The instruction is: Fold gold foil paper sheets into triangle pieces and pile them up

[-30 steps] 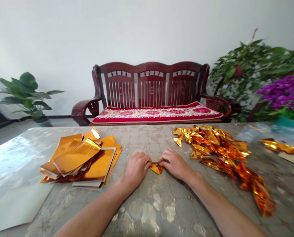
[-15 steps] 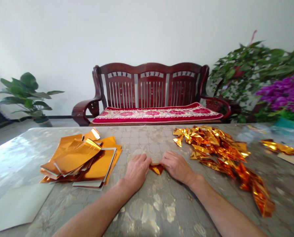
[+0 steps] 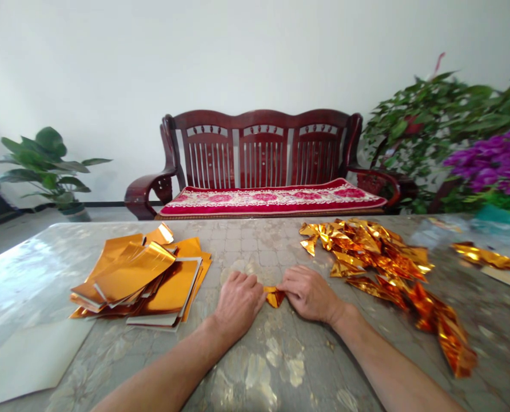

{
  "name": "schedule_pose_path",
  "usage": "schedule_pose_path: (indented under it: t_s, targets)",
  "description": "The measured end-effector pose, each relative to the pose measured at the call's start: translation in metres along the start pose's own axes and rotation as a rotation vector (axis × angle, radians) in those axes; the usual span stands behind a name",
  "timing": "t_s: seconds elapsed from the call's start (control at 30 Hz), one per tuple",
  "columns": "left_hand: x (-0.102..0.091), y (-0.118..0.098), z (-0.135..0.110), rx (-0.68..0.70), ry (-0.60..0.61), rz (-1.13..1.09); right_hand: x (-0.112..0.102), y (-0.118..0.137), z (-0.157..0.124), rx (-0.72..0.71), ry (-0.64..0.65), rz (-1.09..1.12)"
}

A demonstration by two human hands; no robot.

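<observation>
Between my hands, low over the middle of the table, is a small folded piece of gold foil paper with a pointed lower edge. My left hand pinches its left end with curled fingers. At its right end, the thumb and fingers of my right hand are closed on the paper. Parts of the foil are hidden under the fingertips. To the left lies a loose stack of flat gold foil sheets with pale backs. A heap of folded gold foil pieces trails toward me on the right.
A pale sheet lies at the near left. Clear plastic, another gold piece and a light wooden strip are at the far right. Beyond the table stand a wooden bench and potted plants.
The folded foil has tilted and shows more of its bright face. My hands have shifted slightly toward me, both still pinching its ends.
</observation>
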State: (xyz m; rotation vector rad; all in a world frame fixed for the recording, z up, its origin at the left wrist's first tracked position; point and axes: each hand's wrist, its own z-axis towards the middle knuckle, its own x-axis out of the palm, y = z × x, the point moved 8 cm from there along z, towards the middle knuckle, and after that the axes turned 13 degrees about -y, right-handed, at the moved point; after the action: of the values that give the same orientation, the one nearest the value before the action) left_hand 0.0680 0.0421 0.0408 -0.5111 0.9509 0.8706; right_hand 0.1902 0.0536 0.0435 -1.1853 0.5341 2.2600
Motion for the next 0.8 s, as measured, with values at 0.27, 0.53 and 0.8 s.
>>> schedule_pose_path:
  t_s: [0.27, 0.53, 0.8]
  targets:
    - [0.006, 0.01, 0.005, -0.113, 0.012, -0.006, 0.001, -0.002, 0.004, 0.07, -0.005, -0.049]
    - [0.011, 0.022, 0.006, -0.28, 0.08, -0.132, 0.003, -0.015, 0.004, 0.251, 0.0, 0.008]
    - [0.011, 0.021, 0.005, -0.293, 0.08, -0.231, 0.004, -0.017, 0.004, 0.292, 0.024, 0.02]
